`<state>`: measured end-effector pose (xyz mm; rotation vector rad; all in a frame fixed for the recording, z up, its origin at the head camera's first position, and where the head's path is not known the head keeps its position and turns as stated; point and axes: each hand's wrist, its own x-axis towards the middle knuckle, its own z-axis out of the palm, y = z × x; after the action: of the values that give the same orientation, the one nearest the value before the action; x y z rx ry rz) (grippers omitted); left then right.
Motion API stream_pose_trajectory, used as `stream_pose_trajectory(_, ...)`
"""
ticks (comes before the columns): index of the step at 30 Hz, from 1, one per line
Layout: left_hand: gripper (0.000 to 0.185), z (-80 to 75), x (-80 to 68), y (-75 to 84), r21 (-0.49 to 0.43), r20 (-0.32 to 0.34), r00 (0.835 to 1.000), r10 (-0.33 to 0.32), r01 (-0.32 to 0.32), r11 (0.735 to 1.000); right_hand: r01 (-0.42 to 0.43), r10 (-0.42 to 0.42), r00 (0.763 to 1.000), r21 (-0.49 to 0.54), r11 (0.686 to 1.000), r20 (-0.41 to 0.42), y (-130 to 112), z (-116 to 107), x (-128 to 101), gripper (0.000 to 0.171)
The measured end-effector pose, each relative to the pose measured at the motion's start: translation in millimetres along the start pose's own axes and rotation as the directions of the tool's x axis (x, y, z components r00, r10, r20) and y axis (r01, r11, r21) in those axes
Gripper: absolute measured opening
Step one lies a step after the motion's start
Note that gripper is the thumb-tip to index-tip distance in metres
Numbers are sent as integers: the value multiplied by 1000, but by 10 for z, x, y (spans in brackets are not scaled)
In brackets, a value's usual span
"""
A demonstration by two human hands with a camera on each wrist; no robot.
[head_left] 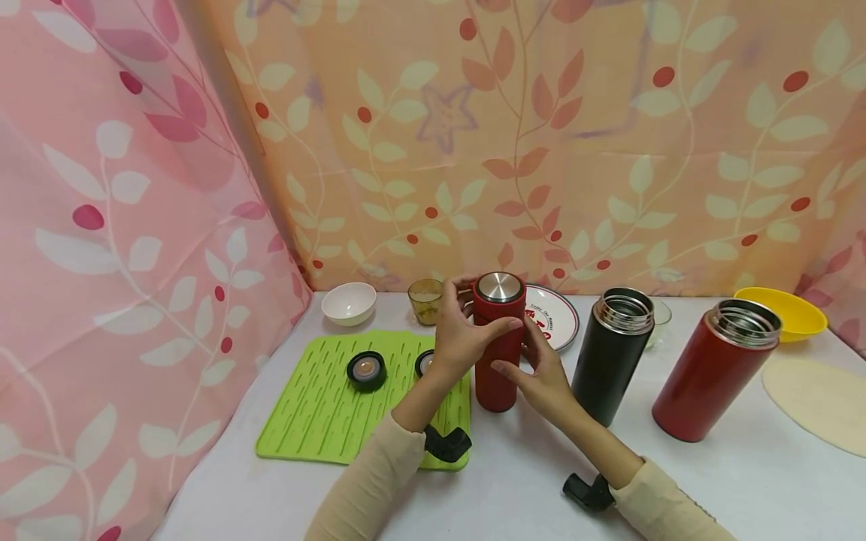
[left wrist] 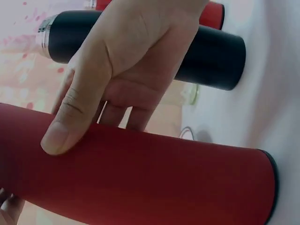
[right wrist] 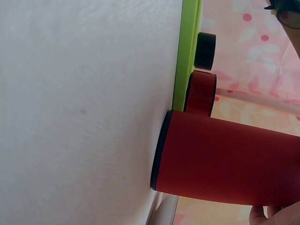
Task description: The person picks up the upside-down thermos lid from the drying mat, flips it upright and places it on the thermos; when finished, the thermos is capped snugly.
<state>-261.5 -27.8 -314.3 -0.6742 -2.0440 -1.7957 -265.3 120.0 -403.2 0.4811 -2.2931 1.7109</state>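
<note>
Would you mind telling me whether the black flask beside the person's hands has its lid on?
No, the black flask stands uncapped in the head view, with its bare metal threaded neck and open mouth showing at the top.

Leaf-print curtains (head_left: 514, 143), pink and peach, white table (head_left: 514, 488)

A left hand (left wrist: 131, 61) fills the top of this view. Its thumb lies flat across a red bottle (left wrist: 140, 178), and two fingers (left wrist: 112, 112) curl round the far side of it. The red bottle runs from the left edge to the lower right, where its dark bottom rim sits on the white worktop (left wrist: 276, 112). Behind the hand is a black bottle (left wrist: 211, 56). It has a shiny silver ring at its left end. Just past the black bottle, at the top, a bit of another red bottle (left wrist: 213, 14) peeks out. A small piece of clear glass (left wrist: 191, 93) shows beside the black bottle.
</note>
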Motion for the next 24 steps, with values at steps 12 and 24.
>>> stream_pose_trajectory(12, 54, -85, 9, -11, -49, 40, 999, -19, 21, 999, -6, 6, 1000, 6, 1000, -2, -73, -4, 3, 81)
stream_pose_trajectory(24, 69, -72, 24, 30, 40, 94, 995, 17, -21, 999, -27, 27, 1000, -9, 1000, 11, -364, -5, -69, 79)
